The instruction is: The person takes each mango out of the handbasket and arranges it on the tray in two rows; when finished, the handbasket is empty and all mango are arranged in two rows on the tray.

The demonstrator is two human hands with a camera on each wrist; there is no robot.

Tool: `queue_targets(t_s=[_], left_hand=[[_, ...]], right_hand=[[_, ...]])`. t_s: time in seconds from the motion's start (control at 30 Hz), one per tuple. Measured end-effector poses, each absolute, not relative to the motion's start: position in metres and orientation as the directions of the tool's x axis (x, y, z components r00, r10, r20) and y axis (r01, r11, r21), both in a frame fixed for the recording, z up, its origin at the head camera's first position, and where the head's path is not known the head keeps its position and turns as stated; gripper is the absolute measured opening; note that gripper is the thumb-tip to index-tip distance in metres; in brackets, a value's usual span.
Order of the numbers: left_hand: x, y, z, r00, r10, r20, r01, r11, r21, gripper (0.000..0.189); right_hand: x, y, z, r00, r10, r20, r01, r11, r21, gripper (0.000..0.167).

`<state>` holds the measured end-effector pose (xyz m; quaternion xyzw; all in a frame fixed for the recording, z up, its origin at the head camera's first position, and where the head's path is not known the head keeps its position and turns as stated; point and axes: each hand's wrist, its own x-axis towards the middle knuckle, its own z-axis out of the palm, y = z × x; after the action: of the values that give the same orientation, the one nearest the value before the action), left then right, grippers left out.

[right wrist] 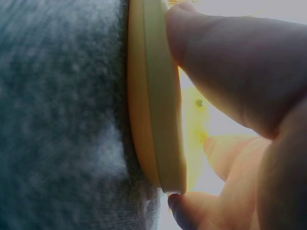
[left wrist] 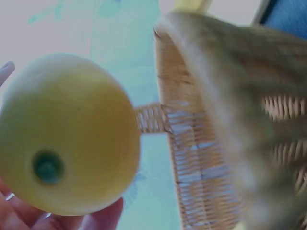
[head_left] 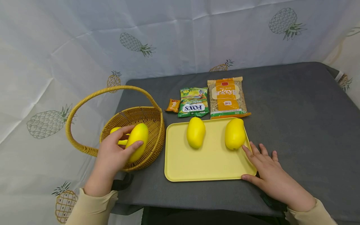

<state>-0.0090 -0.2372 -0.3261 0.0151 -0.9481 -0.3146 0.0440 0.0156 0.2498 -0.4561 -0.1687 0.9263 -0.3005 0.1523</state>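
My left hand [head_left: 113,153] grips a yellow mango [head_left: 138,140] with a greenish tip, over the open top of the wicker basket [head_left: 156,156]. In the left wrist view that mango [left wrist: 72,129] fills the left side, its green stem end facing the camera, beside the basket [left wrist: 201,191]. More yellow fruit [head_left: 122,142] shows behind the fingers, mostly hidden. Two other mangoes lie on the pale yellow tray [head_left: 202,170], one mango [head_left: 196,132] near its middle and one mango [head_left: 235,133] at the right. My right hand [head_left: 270,173], fingers spread, rests at the tray's right edge [right wrist: 163,120].
The basket's tall arched handle [head_left: 112,89] rises on the left. Behind the tray lie a small orange packet [head_left: 173,105], a green candy bag [head_left: 193,102] and a clear grain bag [head_left: 227,97]. Grey cloth [head_left: 303,125] covers the table, and a pineapple-print curtain [head_left: 180,40] hangs behind it.
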Motion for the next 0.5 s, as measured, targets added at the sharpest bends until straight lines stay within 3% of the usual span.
queue_targets(t_s=[0.3,0.4,0.5], left_hand=[[0.005,-0.209,-0.327,-0.917,0.03,0.397,0.268,0.785,0.559,0.064],[0.008,-0.198,-0.331,-0.902,0.065,0.427,0.323,0.759,0.566,0.064],[0.009,-0.185,-0.338,-0.923,0.074,0.379,0.324,0.682,0.655,0.061]], right_hand=[[0.015,0.25,-0.456,-0.896,-0.406,-0.181,-0.222,0.762,-0.609,0.108],[0.015,0.25,-0.456,-0.896,-0.406,-0.182,-0.222,0.762,-0.609,0.108],[0.015,0.25,-0.457,-0.896,-0.405,-0.184,-0.22,0.763,-0.608,0.108]])
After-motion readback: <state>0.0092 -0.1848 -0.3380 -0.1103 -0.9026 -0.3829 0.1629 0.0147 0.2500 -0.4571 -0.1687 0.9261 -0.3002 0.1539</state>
